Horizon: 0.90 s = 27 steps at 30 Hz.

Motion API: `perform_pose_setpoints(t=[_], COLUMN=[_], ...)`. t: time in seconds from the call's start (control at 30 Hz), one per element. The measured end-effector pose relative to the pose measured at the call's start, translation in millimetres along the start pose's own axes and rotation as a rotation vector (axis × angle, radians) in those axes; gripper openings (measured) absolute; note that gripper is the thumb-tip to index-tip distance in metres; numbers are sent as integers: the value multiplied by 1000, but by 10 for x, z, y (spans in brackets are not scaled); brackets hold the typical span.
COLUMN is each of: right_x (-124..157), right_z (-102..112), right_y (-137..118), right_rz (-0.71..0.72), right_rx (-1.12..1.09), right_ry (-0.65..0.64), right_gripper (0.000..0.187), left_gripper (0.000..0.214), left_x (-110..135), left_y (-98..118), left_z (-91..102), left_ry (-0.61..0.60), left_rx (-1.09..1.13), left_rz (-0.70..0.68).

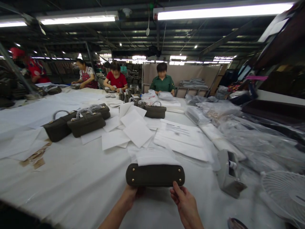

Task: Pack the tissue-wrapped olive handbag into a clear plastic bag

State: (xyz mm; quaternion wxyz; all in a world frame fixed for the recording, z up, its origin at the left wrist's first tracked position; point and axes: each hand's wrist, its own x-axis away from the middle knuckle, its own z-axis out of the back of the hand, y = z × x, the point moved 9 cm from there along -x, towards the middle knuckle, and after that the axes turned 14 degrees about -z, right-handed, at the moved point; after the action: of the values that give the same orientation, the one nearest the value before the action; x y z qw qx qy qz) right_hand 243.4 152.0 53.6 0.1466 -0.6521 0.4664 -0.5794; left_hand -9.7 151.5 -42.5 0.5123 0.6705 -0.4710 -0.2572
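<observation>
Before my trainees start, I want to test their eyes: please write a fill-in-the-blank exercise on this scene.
The left hand and right hand hold a bag showing ____ gold studs.
The papers scattered beyond it are ____.
The co-worker farthest right wears a ____ top.
Missing words: four; white; green.

1. Fluorescent tubes [224, 12] overhead glare white against a dim ceiling [214, 30].
2. The tabletop [78, 175] takes soft, diffuse light, with faint shadows.
3. Wide-angle distortion bends the edges, stretching the round white grille [286, 194] at lower right.
4. The far background looks soft.
</observation>
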Motion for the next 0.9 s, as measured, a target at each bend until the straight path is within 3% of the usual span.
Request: perform_pose_setpoints(t=[0.13,0.2,0.27,0.3,0.37,0.43,0.5,0.6,0.7,0.9], right_x=[11,105,394,609,990,1113,1012,729,539,511], right_z=[118,252,237,89,-391,-873,-1238,-1563,-1704,-1865], right_y=[217,95,-265,-429,-523,-405,-293,-278,-453,-671], right_rz=[10,166,554,811,1280,1508,1525,1424,1325,1239], right_rx=[190,411,704,861,1162,1435,1657,1840,1884,1901], right_ry=[10,155,370,431,386,209,78,-30,-84,-167], right_gripper=[71,77,85,89,101,118,129,122,111,99], left_gripper=[44,49,52,54,56,56,53,38,16,9], left_x=[134,154,150,145,137,128,112,71,31,159], left_y=[-45,-36,-9,8,53,111,174,240,286,496], left_z=[-40,-47,-68,-80,-100,-122,-137,-113,-51,75], left_ry=[99,147,164,165,162,143,114,89,77,41], left_rx=[155,180,183,179,163,141,112,28,-104,-443], left_rz=[48,39,24,17,5,-10,-29,-65,-133,-292])
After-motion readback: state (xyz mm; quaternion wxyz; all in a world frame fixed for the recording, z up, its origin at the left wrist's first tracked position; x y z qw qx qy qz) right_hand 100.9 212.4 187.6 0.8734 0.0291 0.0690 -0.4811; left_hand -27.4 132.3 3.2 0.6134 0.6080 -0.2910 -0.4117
